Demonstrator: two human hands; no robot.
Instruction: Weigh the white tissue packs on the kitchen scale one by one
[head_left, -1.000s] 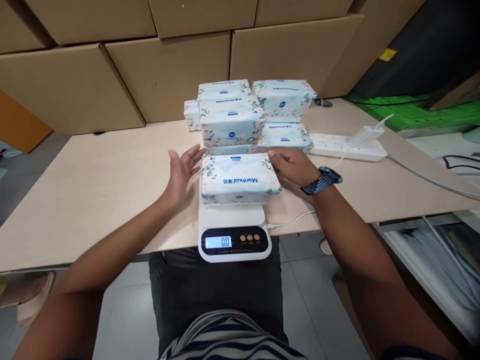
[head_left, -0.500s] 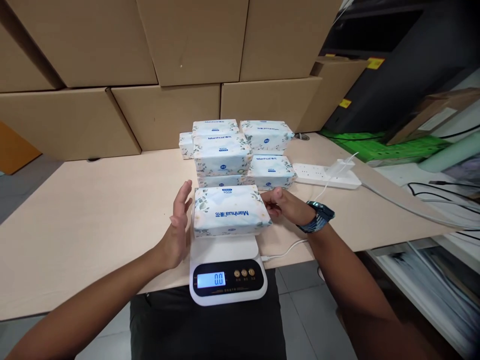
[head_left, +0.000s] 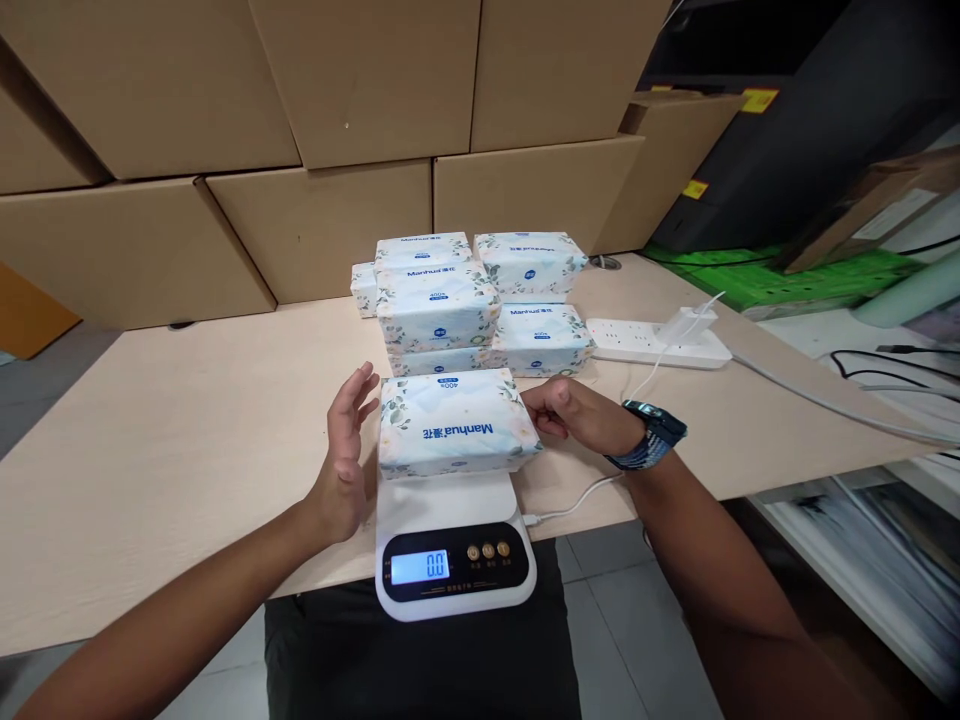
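Note:
A tissue pack in white and pale blue wrapping, printed with flowers and "Manhua", lies on the platform of a white digital scale. The lit display reads 0.0. My left hand is open at the pack's left end, upright with a narrow gap to it. By the right end is my right hand, its fingers loosely bent, thumb apart and fingertips close to or touching the wrapping. Neither hand grips the pack. Behind it stand several more tissue packs, stacked in two groups.
Cardboard boxes form a wall along the back of the table. A white power strip with a plugged-in adapter lies at right. A white cable runs into the scale's right side. The scale's front overhangs the table edge.
The view has shifted slightly. My left hand is a little farther from the pack's left end. The pack stays on the scale, and the display still reads 0.0.

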